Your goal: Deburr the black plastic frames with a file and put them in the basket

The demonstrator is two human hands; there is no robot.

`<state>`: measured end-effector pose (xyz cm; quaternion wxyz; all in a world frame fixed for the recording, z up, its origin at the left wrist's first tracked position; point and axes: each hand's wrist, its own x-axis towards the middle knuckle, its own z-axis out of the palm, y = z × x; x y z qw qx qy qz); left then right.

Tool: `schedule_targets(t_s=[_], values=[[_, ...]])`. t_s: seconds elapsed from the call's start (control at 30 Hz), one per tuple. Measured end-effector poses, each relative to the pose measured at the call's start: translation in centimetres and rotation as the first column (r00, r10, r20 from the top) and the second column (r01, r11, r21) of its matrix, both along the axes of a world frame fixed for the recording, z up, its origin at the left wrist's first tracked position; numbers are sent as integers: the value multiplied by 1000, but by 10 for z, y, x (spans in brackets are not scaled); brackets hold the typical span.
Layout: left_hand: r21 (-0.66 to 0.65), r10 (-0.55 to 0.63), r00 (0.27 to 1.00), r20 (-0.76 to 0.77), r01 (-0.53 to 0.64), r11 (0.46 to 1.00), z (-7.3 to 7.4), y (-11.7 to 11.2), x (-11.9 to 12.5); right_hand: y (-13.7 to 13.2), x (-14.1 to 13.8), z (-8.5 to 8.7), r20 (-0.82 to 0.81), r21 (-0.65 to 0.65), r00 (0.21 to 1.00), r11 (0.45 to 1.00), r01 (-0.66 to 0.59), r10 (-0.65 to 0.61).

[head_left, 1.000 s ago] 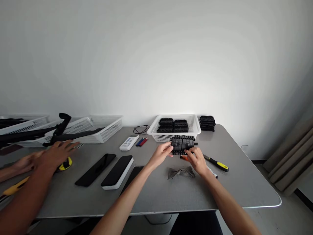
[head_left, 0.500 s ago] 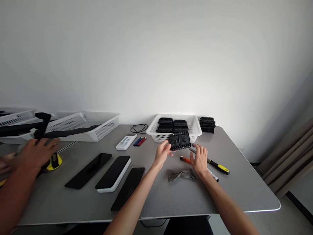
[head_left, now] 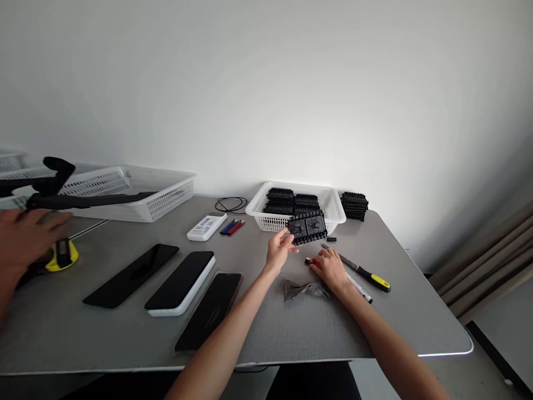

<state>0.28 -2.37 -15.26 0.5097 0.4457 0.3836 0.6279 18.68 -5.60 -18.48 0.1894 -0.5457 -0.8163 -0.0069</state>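
My left hand (head_left: 280, 251) grips a flat black plastic part (head_left: 308, 228) with toothed edges by its left end, tilted up above the table. On the tabletop my right hand (head_left: 331, 268) has its fingers closed over an orange-red lighter (head_left: 308, 261), mostly covered, with its dark end poking out. Beside that hand lie a white marker (head_left: 358, 288), a file with a black and yellow handle (head_left: 372, 279) and a small black cap (head_left: 331, 239). A crumpled grey piece (head_left: 303, 290) rests between my forearms. Behind, similar black parts (head_left: 280, 201) are stacked in a white basket (head_left: 270, 223).
More black parts (head_left: 355, 206) are piled right of the basket. To the left lie several phone-like slabs (head_left: 179, 283), a white box (head_left: 207, 226), blue and red lighters (head_left: 235, 227) and a cable (head_left: 230, 205). Another person's hand (head_left: 29, 236) works near a larger basket (head_left: 166, 200).
My right hand has come down and closed over the orange lighter. My left hand keeps hold of the black part. The view has shifted slightly; the other person's hand is farther left.
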Motion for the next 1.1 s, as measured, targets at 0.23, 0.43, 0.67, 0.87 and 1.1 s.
schedule_targets(t_s=[0.23, 0.43, 0.67, 0.87, 1.1], values=[[-13, 88, 996, 26, -87, 996, -14, -3, -4, -2, 19, 19, -62, -80, 997, 995, -53, 48], [-5, 127, 992, 23, -127, 992, -18, -5, -3, -8, 22, 65, -629, -197, 725, 844, -498, 281], [35, -1, 999, -36, 2, 999, -15, -9, 0, -4, -26, 64, -929, -368, 334, 474, -800, -157], [44, -39, 993, -110, 44, 998, -22, -8, 4, -9, -38, 38, -907, -304, 142, 384, -872, -396], [68, -96, 981, -166, 109, 992, -22, -10, 8, -10, -31, 36, -888, -281, 85, 386, -879, -452]])
